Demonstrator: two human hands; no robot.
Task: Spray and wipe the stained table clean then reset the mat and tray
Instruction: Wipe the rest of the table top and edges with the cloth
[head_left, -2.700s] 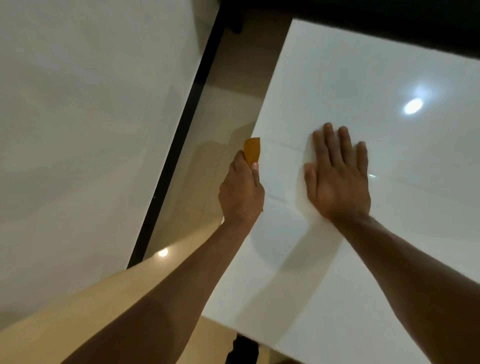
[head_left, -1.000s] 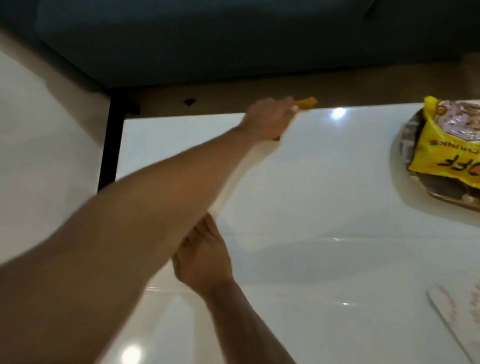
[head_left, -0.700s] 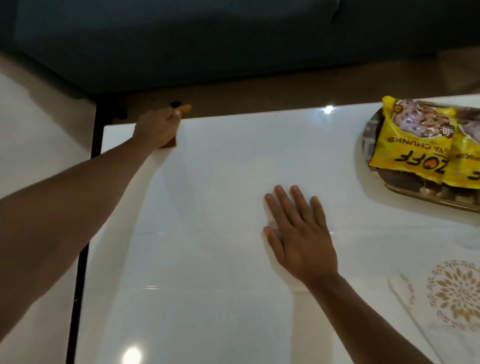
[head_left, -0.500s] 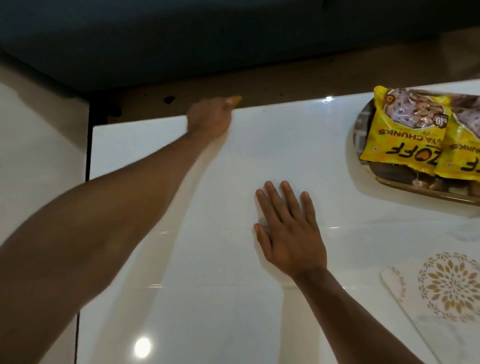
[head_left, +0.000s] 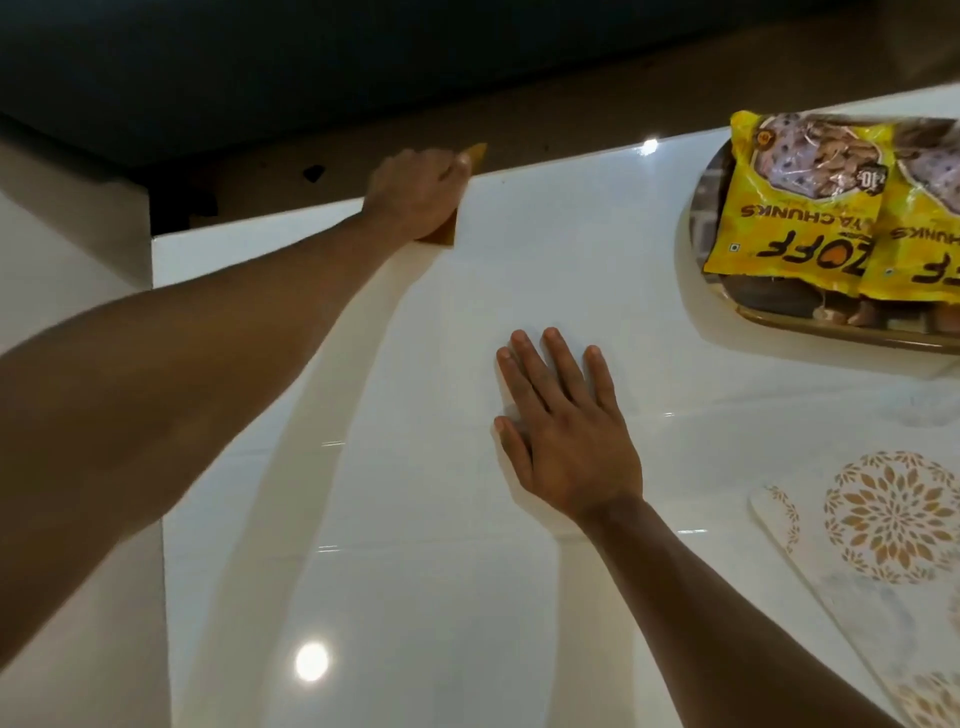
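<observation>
A glossy white table (head_left: 415, 545) fills most of the view. My left hand (head_left: 418, 195) is stretched out to the table's far edge, closed on an orange cloth (head_left: 475, 154) whose ends poke out above and below the fist. My right hand (head_left: 563, 431) lies flat on the tabletop near the middle, fingers spread, holding nothing. A tray (head_left: 810, 325) sits at the far right with two yellow snack packets (head_left: 800, 208) in it. A white mat with a gold floral pattern (head_left: 883, 525) lies at the right edge, in front of the tray.
Beyond the table's far edge is a dark sofa (head_left: 311, 62) and a strip of brown floor (head_left: 571, 119). White floor tiles (head_left: 67, 249) lie to the left of the table. Ceiling lights reflect on the tabletop.
My left hand has swept the orange cloth along the far edge, left then back to the right. My right hand went from under my left arm to lying flat mid-table.
</observation>
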